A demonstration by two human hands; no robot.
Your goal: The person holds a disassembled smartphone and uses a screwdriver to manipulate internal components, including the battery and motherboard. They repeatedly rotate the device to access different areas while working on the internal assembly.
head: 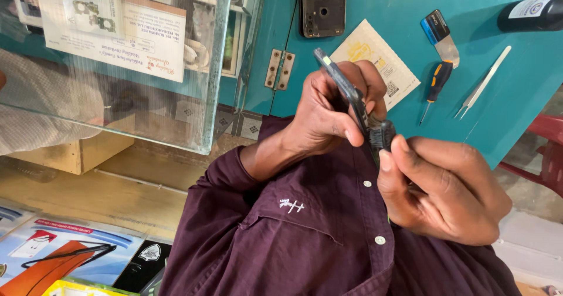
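Observation:
My left hand point(328, 108) grips a slim dark phone point(346, 88), held edge-on and tilted, its top end pointing up and left. My right hand point(440, 187) pinches a small black brush point(382, 136) between thumb and fingers. The bristles touch the phone's lower end. Both hands are raised in front of my maroon buttoned shirt point(305, 225), above the edge of a teal table point(516, 96). The fingers hide most of the phone's face.
On the teal table lie a dark phone frame point(322, 5), a yellowish card point(375, 61), a blue-handled scraper point(440, 35), a small screwdriver point(435, 85), tweezers point(484, 83) and a dark bottle point(531, 13). A glass case point(117, 55) stands left, a red chair point(545, 155) right.

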